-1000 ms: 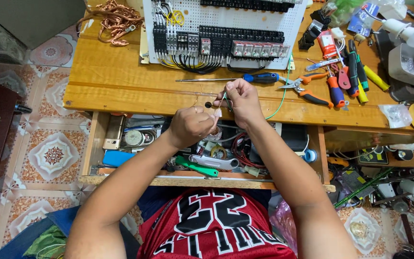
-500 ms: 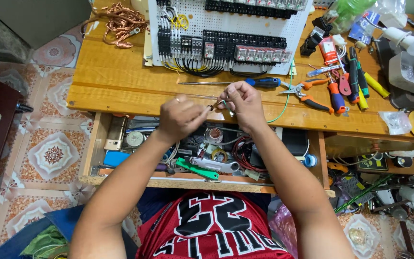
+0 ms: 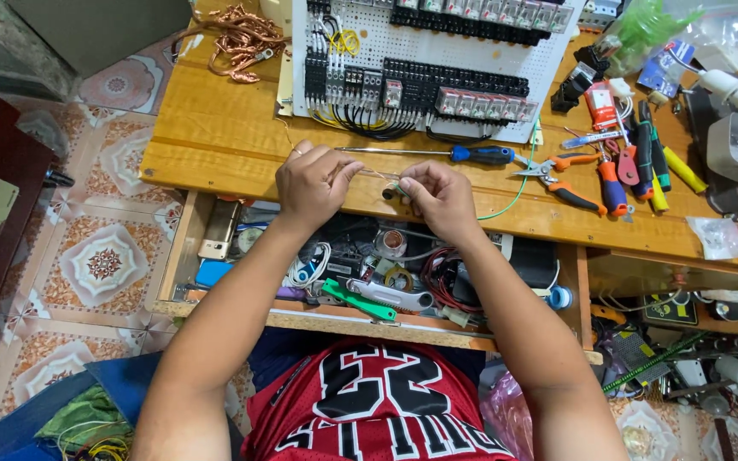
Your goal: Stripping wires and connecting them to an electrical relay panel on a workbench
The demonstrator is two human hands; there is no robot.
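At the frame's centre I see my left hand (image 3: 316,182) and right hand (image 3: 439,196) both pinching a thin wire (image 3: 375,174), probably with a small sleeve on it, just above the desk (image 3: 215,145) edge, below the screwdriver (image 3: 437,154).

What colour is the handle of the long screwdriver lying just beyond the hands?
Blue with a black tip, on the long steel-shafted screwdriver; the head view shows it.

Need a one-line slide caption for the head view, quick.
Both hands, left hand and right hand, pinch a thin wire over the wooden bench, below a white relay panel.
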